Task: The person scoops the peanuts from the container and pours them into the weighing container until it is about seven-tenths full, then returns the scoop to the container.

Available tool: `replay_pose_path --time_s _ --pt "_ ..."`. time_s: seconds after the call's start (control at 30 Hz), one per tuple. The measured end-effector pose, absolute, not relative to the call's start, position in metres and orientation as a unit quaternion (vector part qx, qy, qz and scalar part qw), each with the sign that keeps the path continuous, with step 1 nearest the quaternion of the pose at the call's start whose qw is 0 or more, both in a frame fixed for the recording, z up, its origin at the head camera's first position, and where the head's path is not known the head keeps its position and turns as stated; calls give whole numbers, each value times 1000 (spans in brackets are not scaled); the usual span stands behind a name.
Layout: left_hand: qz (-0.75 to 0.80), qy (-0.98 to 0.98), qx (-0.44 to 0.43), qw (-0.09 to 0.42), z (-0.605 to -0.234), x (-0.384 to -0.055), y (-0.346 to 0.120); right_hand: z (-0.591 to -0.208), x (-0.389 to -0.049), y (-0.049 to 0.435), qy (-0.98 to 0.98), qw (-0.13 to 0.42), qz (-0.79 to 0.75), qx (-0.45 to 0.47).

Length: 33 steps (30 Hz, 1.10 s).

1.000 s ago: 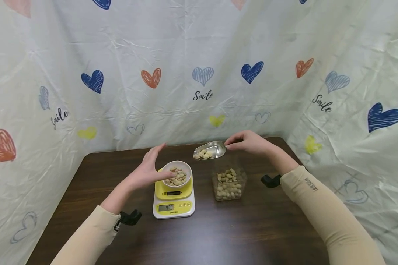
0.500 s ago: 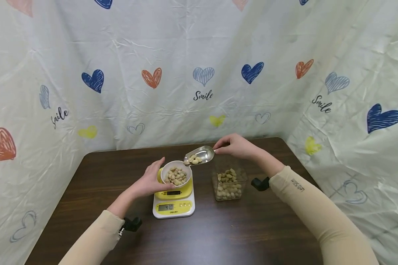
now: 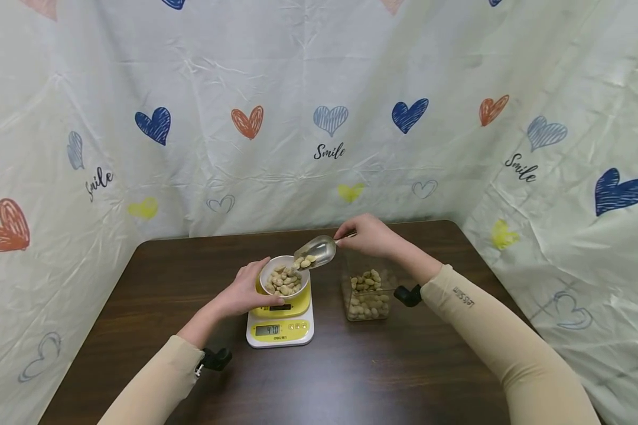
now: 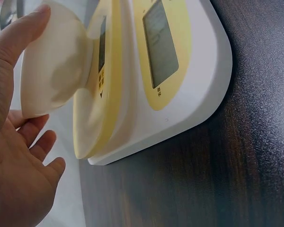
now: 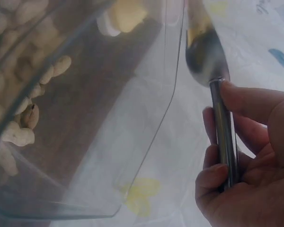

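Note:
A white bowl (image 3: 279, 261) of peanuts in the shell stands on a yellow-and-white kitchen scale (image 3: 280, 339) whose display reads 47.0. My left hand (image 3: 244, 291) holds the bowl from the left, its thumb on the near side; the left wrist view has the thumb against the bowl's wall (image 4: 57, 61). From the right, my right hand (image 3: 368, 236) grips the handle (image 5: 225, 142) of a metal scoop (image 3: 323, 250). The scoop tilts down to the left, its lip over the bowl's right rim. Several peanuts (image 3: 304, 261) lie near that lip.
A clear plastic container (image 3: 369, 291), part filled with peanuts, stands right of the scale, below my right forearm. All of it rests on a dark wooden table (image 3: 191, 271). A white curtain (image 3: 276, 195) printed with hearts hangs behind and at the sides.
My right hand has brought the scoop leftward to the bowl and tipped its lip down, with the peanuts sliding forward. My left hand has come down from above the bowl to hold it.

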State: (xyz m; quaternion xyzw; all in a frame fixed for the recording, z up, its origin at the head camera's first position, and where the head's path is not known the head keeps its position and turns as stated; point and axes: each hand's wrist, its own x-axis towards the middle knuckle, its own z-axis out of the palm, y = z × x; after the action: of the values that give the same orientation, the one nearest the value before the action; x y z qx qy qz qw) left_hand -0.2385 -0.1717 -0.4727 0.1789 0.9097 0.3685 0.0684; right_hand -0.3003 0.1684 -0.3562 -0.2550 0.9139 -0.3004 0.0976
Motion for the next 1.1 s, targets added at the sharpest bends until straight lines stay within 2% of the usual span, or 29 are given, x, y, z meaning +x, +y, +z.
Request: replay_pose_path --time_s 0.2,0.57,1.1 --pt "365 912 173 74 -472 -239 -171 -352 -301 166 920 68 -271 -274" --pt "367 911 171 73 -471 -237 -171 -347 -299 179 920 58 -278 -269" --pt "380 908 154 84 -475 -235 -171 -324 -283 229 923 18 -298 -244"
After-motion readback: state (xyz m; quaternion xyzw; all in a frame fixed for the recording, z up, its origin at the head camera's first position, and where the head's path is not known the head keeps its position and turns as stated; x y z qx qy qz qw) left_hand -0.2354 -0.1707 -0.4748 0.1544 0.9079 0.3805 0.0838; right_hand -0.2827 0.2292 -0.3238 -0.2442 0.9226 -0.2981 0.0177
